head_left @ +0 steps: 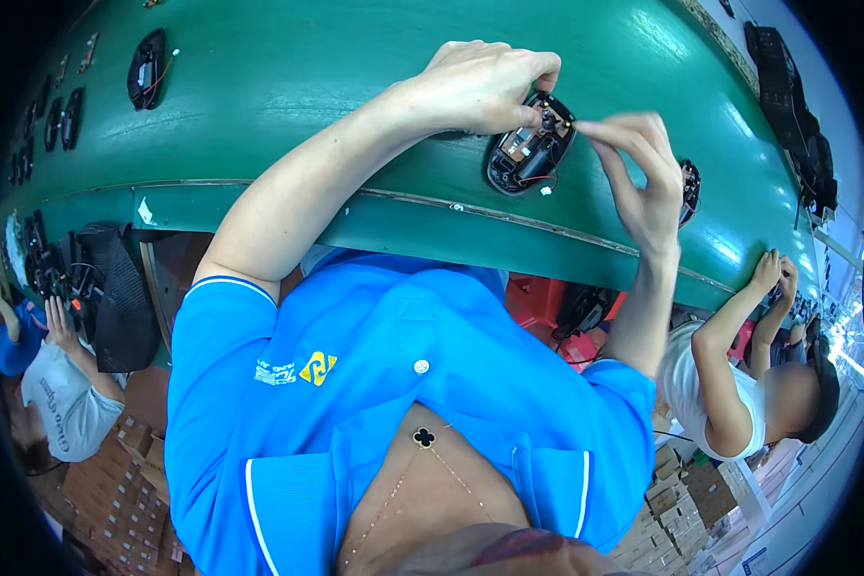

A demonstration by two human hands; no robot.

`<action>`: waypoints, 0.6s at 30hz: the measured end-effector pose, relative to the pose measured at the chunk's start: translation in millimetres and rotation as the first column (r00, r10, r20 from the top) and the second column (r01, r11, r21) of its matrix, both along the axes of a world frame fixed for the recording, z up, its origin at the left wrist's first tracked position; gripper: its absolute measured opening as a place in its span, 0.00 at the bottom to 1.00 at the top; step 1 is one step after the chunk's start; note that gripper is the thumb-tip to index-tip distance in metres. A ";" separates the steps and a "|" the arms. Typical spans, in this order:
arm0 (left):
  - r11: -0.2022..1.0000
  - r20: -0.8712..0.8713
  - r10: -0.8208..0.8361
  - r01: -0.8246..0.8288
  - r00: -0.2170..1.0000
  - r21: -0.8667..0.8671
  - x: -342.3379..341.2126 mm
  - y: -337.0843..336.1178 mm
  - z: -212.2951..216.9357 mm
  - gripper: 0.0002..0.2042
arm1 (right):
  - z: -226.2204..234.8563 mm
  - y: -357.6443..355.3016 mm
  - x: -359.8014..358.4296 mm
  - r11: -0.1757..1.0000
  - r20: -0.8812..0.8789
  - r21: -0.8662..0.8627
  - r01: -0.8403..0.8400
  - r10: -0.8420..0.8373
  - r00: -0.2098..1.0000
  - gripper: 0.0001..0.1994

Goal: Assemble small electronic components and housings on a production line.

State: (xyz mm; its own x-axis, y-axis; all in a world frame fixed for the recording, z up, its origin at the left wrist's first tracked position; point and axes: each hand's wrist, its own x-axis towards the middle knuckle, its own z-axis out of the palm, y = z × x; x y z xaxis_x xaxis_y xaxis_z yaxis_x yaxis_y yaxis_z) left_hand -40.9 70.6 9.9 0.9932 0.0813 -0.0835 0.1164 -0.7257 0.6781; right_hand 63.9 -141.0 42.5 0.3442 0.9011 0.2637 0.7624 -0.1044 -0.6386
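Open black housing [511, 175] is gripped on the worktop [336, 58] by the left hand [485, 86]; parts are fitted, white connector [547, 191] loose, closure apparently outstanding. At the housing's right edge, right hand [647, 163] is narrowed, contents undeterminable.

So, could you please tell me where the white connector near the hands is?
In the head view, right of centre in the upper half, the white connector lies by the lower right edge of the black oval housing, left of the right hand.
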 end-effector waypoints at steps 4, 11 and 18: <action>1.000 -0.013 -0.027 0.027 1.000 0.004 1.7 -3.0 1.2 0.14 | -14.8 -24.5 -45.5 0.975 -0.284 -0.034 0.218 -0.219 0.934 0.13; 0.999 -0.002 0.043 -0.043 0.999 0.027 -5.9 -6.6 4.1 0.15 | -43.9 -15.4 -44.1 0.992 -0.332 0.116 0.041 0.000 0.943 0.16; 0.997 0.042 0.075 -0.076 0.996 0.028 -8.9 -8.4 -2.3 0.14 | -18.7 -10.4 -50.6 0.943 -0.876 -0.092 0.319 -0.229 0.425 0.06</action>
